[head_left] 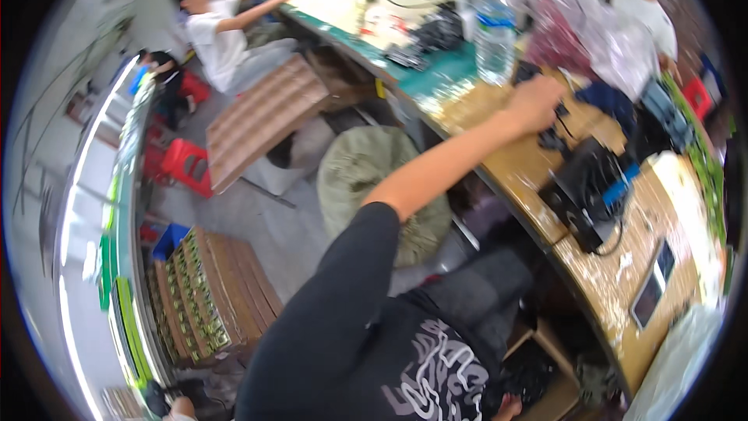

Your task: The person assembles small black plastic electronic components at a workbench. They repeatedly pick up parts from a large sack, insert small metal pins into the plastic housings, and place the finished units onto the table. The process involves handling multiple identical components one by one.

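In the head view, a clear bottle (495,35) stood upright on the bench (604,288). The left hand (538,105) was just to the near right of the bottle, its arm stretched across the bench edge. Its fingers were curled down, but their tips were hidden or blurred, so I could not tell how far they were parted or whether they had hold of anything. The dark pieces (552,140) lay on the near right side of the bottle, right beside that hand and partly under it; what they were was too blurred to tell.

The right hand (510,407) showed only in part, far to the near side of the bottle, beside an open carton (557,355); its grasp could not be told either.

The step in hand looked to be a reach with the left hand among the dark pieces, either taking one up or setting one down. From there the next move seemed to call for a sure pinch or a clean release, with the wrist kept off the bottle. The cabled device (580,191), farther to the near right of the bottle, also called for care, since its loose cords could snag a sleeve. The phone (653,284) lay well apart from the bottle, beyond the device on the near right.
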The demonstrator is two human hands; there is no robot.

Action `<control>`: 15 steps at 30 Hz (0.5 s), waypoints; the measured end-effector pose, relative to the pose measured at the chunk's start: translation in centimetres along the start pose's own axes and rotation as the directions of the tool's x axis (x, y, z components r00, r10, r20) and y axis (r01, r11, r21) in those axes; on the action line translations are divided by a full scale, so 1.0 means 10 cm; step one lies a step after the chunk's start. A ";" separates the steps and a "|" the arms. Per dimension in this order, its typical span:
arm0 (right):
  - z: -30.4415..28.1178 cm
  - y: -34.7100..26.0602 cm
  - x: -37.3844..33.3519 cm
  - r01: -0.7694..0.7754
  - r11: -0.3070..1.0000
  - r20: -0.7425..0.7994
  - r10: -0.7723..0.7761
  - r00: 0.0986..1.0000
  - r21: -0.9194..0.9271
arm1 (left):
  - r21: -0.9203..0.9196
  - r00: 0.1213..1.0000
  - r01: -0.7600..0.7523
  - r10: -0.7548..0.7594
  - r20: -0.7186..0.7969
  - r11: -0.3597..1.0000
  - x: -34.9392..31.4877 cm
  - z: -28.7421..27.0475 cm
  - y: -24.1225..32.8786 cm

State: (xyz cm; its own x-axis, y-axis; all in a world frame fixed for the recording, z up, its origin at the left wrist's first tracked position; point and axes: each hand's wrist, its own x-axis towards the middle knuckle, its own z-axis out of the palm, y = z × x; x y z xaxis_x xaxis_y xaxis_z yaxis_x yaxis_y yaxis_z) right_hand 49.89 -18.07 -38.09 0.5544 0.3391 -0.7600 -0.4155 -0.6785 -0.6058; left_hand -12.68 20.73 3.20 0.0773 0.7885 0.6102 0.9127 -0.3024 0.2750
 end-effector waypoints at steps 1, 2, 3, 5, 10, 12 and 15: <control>0.17 -0.23 -0.25 0.105 0.994 0.003 -0.105 0.994 -0.038 | 0.182 0.996 -0.073 0.064 0.055 0.980 0.01 0.00 -0.09; 0.36 -0.50 -0.56 0.247 0.968 -0.013 -0.248 0.969 -0.051 | 0.320 0.984 -0.164 0.131 0.122 0.933 0.06 0.06 -0.13; 0.59 -0.79 -0.93 0.398 0.915 -0.036 -0.401 0.916 -0.061 | 0.330 0.972 -0.165 0.096 0.216 0.929 0.12 0.09 -0.15; 0.86 -1.33 -1.55 0.652 0.756 -0.092 -0.654 0.751 -0.049 | 0.350 0.928 -0.173 0.033 0.372 0.921 0.23 0.07 -0.14; 1.30 -2.43 -2.84 0.955 0.249 -0.285 -0.938 0.196 -0.161 | 0.420 0.880 -0.217 -0.010 0.475 0.881 0.34 0.09 -0.15; 1.44 -2.72 -3.26 0.991 0.098 -0.280 -0.957 0.069 -0.091 | 0.384 0.893 -0.220 0.026 0.449 0.897 0.29 0.05 -0.13; 1.41 -3.06 -2.99 0.999 -0.042 -0.185 -0.982 -0.044 -0.013 | 0.378 0.893 -0.192 0.001 0.451 0.906 0.35 0.08 -0.10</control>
State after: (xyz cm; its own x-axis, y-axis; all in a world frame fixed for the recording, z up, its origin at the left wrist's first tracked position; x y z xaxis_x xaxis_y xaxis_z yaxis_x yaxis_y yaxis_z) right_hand 35.84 1.77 -0.14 0.5171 0.5308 0.6714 0.5807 0.3588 -0.7308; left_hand -12.97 24.25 4.48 0.2511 0.9449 0.2101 0.9634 -0.2230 -0.1485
